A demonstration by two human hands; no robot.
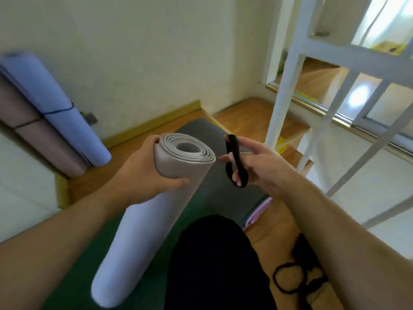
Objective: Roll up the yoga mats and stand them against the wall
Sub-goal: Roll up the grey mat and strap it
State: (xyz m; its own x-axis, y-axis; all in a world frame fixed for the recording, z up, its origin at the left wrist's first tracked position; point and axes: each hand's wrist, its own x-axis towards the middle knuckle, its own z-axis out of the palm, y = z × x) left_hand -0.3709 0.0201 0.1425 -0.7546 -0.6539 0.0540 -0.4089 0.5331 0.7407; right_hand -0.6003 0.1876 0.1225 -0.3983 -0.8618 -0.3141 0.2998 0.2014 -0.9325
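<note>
The left hand [143, 173] is gripping the rolled mat [161, 193] upright at centre, keeping it coiled, while the right hand [263, 166], at three o'clock, is stretching a black band [237, 162] over spread fingers, seemingly to bind it.

Head view, forward and downward, close

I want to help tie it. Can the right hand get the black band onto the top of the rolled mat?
Probably yes. The right hand holds the black band just beside the rolled mat's open end, which the left hand grips, with nothing between.
</note>
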